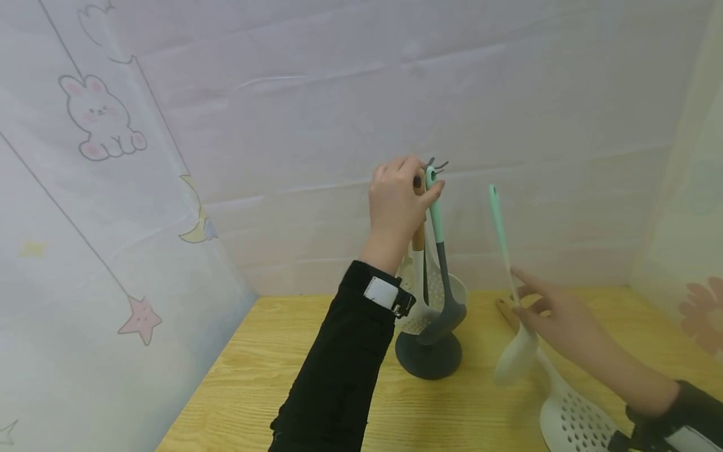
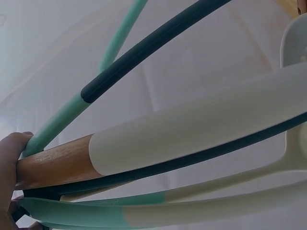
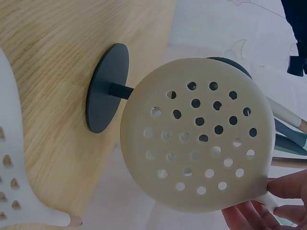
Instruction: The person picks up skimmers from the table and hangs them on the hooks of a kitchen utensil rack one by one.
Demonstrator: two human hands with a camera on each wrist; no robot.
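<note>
left hand [image 1: 398, 204] – pinches mint ladle handle [image 1: 433, 201] | right hand [image 1: 556, 320] – grips cream, mint-handled spatula [image 1: 515, 351]

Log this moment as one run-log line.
left hand: grips handle tops at utensil stand | right hand: holds mint-handled spatula | table: slotted skimmer lying
</note>
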